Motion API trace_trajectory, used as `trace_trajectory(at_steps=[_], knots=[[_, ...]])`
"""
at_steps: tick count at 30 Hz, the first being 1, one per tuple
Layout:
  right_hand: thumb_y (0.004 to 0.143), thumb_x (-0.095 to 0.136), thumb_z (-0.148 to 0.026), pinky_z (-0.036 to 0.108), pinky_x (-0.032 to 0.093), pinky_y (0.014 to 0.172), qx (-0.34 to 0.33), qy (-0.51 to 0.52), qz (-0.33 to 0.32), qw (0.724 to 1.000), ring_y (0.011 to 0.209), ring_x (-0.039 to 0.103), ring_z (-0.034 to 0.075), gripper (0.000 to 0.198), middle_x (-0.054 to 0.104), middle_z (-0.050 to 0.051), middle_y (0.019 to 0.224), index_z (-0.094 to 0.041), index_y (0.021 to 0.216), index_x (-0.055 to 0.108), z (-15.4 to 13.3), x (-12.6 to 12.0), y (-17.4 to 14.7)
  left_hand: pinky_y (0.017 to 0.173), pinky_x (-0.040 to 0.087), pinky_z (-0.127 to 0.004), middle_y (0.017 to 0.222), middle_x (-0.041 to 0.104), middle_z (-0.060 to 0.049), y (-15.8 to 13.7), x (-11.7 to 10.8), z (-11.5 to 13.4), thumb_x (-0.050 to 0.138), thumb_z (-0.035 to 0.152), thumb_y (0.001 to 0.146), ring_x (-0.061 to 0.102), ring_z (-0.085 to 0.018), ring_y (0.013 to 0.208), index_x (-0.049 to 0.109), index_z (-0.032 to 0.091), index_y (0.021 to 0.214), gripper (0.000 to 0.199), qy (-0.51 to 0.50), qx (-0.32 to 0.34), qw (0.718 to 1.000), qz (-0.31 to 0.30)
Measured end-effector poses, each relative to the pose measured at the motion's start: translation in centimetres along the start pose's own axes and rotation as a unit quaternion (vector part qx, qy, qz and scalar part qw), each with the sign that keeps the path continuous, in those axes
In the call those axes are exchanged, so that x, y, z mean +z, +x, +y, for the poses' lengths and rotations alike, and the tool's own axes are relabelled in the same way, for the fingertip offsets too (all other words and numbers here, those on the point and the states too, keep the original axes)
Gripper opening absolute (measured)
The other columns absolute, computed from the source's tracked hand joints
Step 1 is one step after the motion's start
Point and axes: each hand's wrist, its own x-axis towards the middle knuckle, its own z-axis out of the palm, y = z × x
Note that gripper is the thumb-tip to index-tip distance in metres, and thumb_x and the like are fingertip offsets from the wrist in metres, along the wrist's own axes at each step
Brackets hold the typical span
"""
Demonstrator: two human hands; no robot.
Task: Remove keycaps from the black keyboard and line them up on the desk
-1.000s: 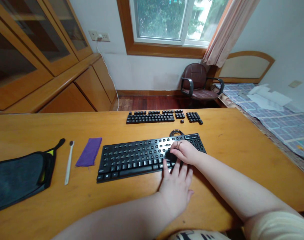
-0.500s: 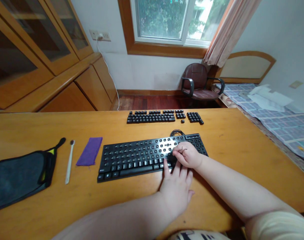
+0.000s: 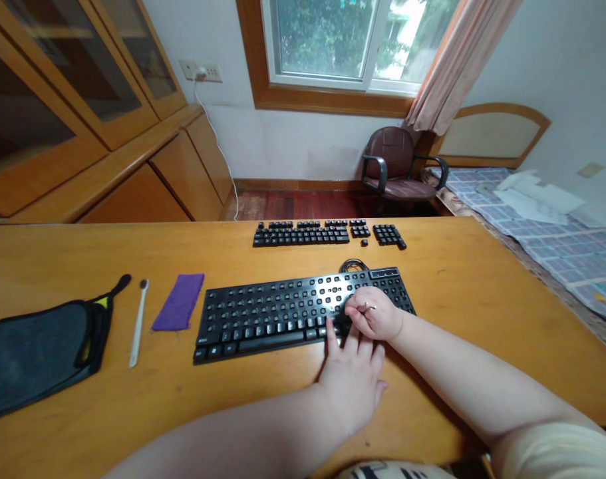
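A black keyboard lies on the wooden table, its upper rows stripped to bare key stems. Keycaps and the space bar still sit along its lower rows. My left hand rests with fingers spread on the keyboard's near edge, right of centre. Just above it, my right hand is closed over the keyboard's right part. From its fist stick thin metal ends of what looks like a wire keycap puller; the rest is hidden, as is the spot under the fist.
Removed black keycaps stand in rows near the table's far edge. To the left lie a purple cloth, a white toothbrush and a dark mesh pouch. A coiled cable sits behind the keyboard.
My right hand has turned slightly and dipped a little, and the wire ends now catch the light. The left hand and keyboard have stayed put.
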Motion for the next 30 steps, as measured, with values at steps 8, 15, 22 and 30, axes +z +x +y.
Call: trace_trajectory(at_steps=[8, 15, 22, 30], knots=[[0.085, 0.042, -0.016, 0.025, 0.043, 0.05, 0.022, -0.002, 0.025, 0.999, 0.049, 0.051, 0.012, 0.017, 0.056, 0.002, 0.055, -0.018, 0.072, 0.052, -0.1, 0.1, 0.1, 0.1, 0.002, -0.073, 0.139, 0.04, -0.015, 0.0, 0.2, 0.2, 0.046, 0.05, 0.084, 0.025, -0.036, 0.129, 0.049, 0.021, 0.128, 0.053, 0.003, -0.007, 1.0, 0.003], [0.085, 0.041, -0.016, 0.025, 0.043, 0.049, 0.005, -0.005, 0.023, 1.0, 0.049, 0.05, 0.013, 0.017, 0.056, 0.002, 0.054, -0.019, 0.072, 0.052, -0.1, 0.2, -0.1, 0.101, 0.001, -0.073, 0.139, 0.042, -0.013, 0.0, 0.0, 0.2, 0.047, 0.05, 0.084, 0.028, -0.036, 0.127, 0.049, 0.022, 0.129, 0.053, -0.009, -0.018, 1.0, 0.003], [0.086, 0.043, -0.017, 0.025, 0.043, 0.05, -0.017, 0.005, 0.028, 0.999, 0.05, 0.05, 0.013, 0.014, 0.056, 0.001, 0.055, -0.019, 0.074, 0.051, -0.1, 0.6, -0.3, 0.1, 0.001, -0.075, 0.139, 0.042, -0.009, -0.5, -0.7, 0.4, 0.043, 0.05, 0.084, 0.019, -0.037, 0.132, 0.042, 0.023, 0.135, 0.058, -0.023, -0.054, 0.998, -0.011], [0.085, 0.044, -0.016, 0.026, 0.042, 0.05, -0.009, 0.015, 0.02, 1.0, 0.049, 0.05, 0.014, 0.013, 0.057, 0.002, 0.055, -0.019, 0.075, 0.051, -0.1, 0.6, -0.4, 0.095, -0.005, -0.078, 0.141, 0.041, -0.008, -0.4, -1.1, 0.3, 0.047, 0.056, 0.081, 0.017, -0.04, 0.133, 0.045, 0.027, 0.133, 0.059, -0.031, -0.062, 0.997, -0.042]])
